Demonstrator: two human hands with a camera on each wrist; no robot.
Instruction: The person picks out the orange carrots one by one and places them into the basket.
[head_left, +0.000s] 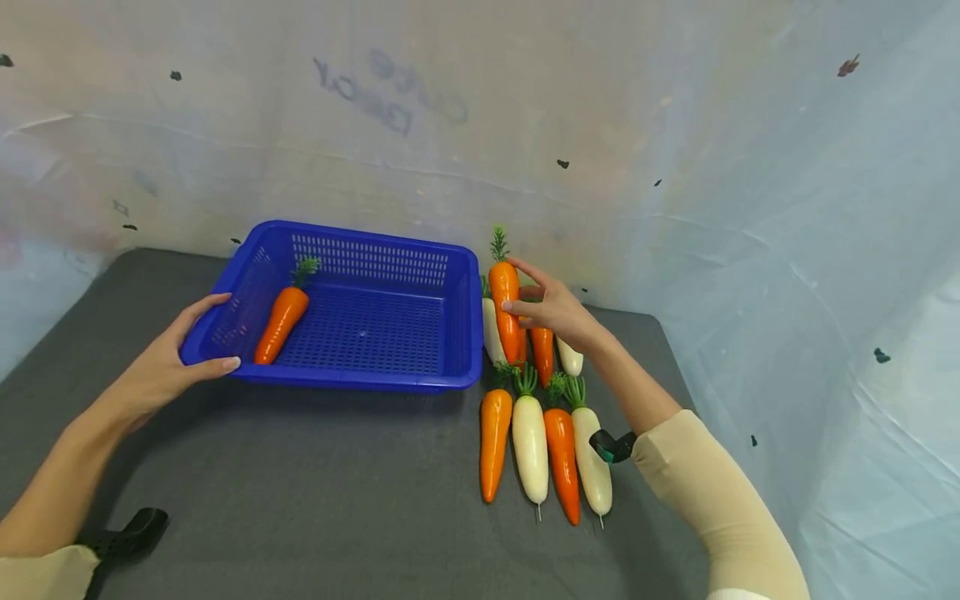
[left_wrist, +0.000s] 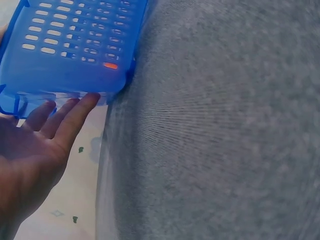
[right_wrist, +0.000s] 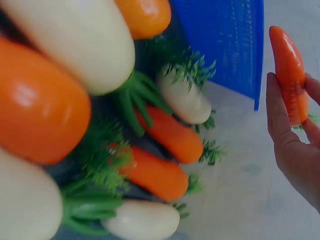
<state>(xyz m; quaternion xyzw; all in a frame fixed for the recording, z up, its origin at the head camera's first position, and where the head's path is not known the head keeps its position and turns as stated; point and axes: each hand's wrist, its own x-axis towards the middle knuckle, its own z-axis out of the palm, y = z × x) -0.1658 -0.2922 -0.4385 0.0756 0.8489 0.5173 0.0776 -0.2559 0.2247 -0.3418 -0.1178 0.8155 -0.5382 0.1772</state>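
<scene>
My left hand [head_left: 161,358] grips the left end of a blue plastic basket [head_left: 375,333], thumb on the front rim and fingers at the left edge. In the left wrist view, the fingers of this hand [left_wrist: 42,150] touch the outside of the basket [left_wrist: 65,70]. One orange carrot [head_left: 283,321] with a green top lies inside, near the left wall. My right hand [head_left: 558,312] pinches another carrot [head_left: 505,292] between thumb and fingers, beside the basket's right wall. The right wrist view shows this carrot [right_wrist: 291,65] held above the other vegetables, its tip upward there.
Right of the basket, a front row alternates carrots [head_left: 494,446] and white radishes [head_left: 531,450]. Behind it lie more carrots [head_left: 543,354] and radishes [head_left: 570,357], partly covered by my right hand. A dark grey tabletop [head_left: 337,500] meets a pale sheet [head_left: 525,100] at the back.
</scene>
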